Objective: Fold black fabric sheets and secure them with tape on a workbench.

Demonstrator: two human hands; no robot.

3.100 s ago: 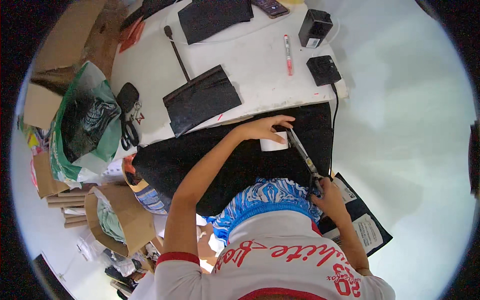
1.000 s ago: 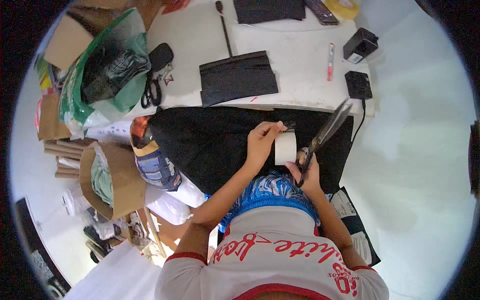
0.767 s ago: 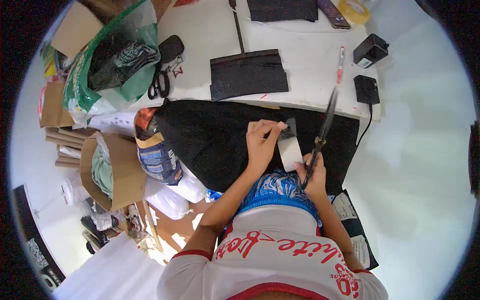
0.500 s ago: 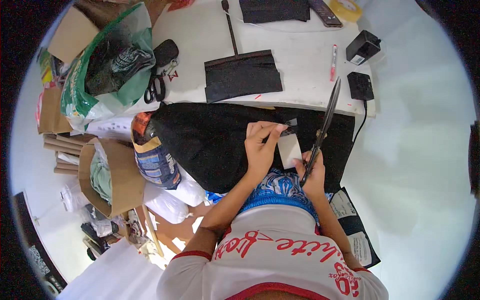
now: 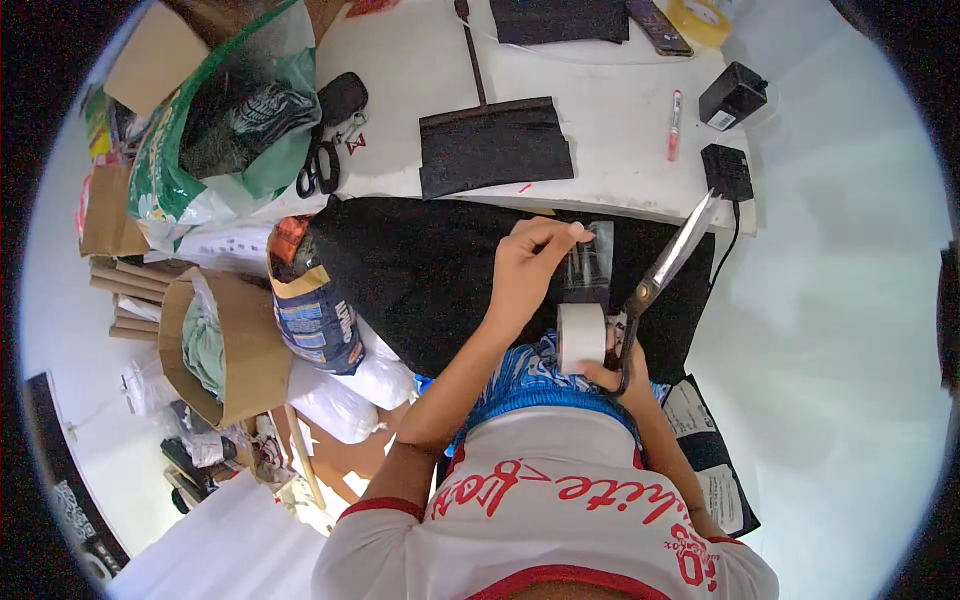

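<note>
Between my hands a strip of clear tape (image 5: 600,255) stretches up from a tape roll (image 5: 581,338) over my lap. The free end is pinched between the fingertips of my left hand (image 5: 525,265). My right hand (image 5: 628,378) grips the roll's side and also holds a pair of scissors (image 5: 664,268), whose blades point up and right, closed together. Black cloth (image 5: 420,270) covers my lap below both hands. Part of my right fingers is hidden behind the roll and scissor handles.
The white table (image 5: 380,130) ahead carries a black flat piece with a long strap (image 5: 497,148), a red marker (image 5: 674,125), black adapters (image 5: 726,172), a phone (image 5: 660,27) and black-handled scissors (image 5: 319,168). Bags and a cardboard box (image 5: 255,350) stand left.
A longer strip of tape now shows between my hands. My left hand has risen slightly, my right has lowered, and the roll and scissors have turned.
</note>
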